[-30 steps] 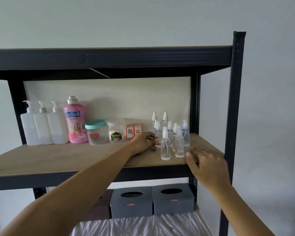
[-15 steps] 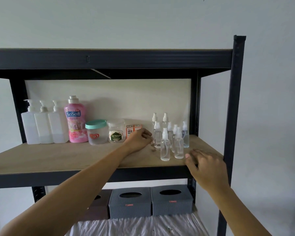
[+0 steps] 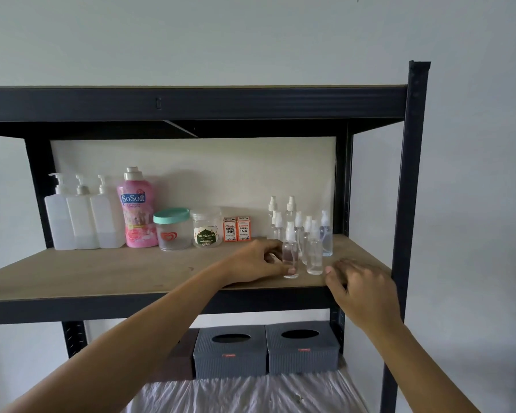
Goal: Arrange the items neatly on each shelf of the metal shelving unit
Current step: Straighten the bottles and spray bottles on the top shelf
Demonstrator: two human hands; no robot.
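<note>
- Clamped around the front spray bottle [image 3: 290, 254], my left grip [image 3: 258, 261] has its thumb at the bottle's base and fingers curled behind it.
- That bottle stands upright on the wooden shelf [image 3: 108, 274], at the front of the spray bottle cluster [image 3: 306, 231], just beside a second front bottle [image 3: 314, 254].
- My right grip [image 3: 362, 289] rests on the shelf's front edge, right of the cluster, fingers loosely bent and apart, holding nothing.
- Left of the cluster, along the back, I see two ink boxes [image 3: 237, 228], a labelled jar [image 3: 206, 227], a teal-lidded jar [image 3: 172, 228], a pink SoSoft bottle [image 3: 136, 208] and three pump bottles [image 3: 82, 214].
- Below the shelf sit two grey tissue boxes [image 3: 265, 350].
</note>
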